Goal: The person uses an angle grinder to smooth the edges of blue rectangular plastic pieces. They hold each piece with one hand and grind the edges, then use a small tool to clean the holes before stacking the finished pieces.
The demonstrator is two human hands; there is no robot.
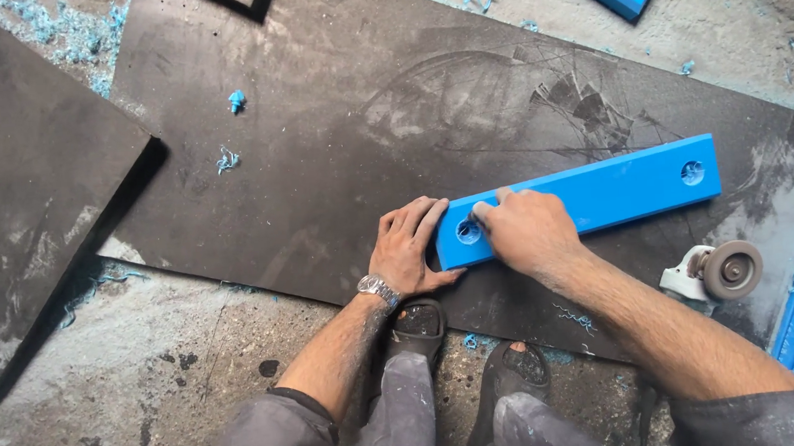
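Two hands (414,247) (526,229) on blue bar (615,188), caster wheel (729,270) near, blue shavings (226,159) scattered

Caster wheel (729,270), blue shavings (228,159), dark sheet (319,145).

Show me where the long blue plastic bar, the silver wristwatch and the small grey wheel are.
long blue plastic bar (615,187): head view, bare middle of top face.
silver wristwatch (378,289): head view, watch case.
small grey wheel (732,269): head view, hub.

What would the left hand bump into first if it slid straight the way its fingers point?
The left hand lies flat on the dark sheet, fingers pointing up and a little right. They already reach the near end of the blue bar, so that would likely come first, though true touching is hard to judge.
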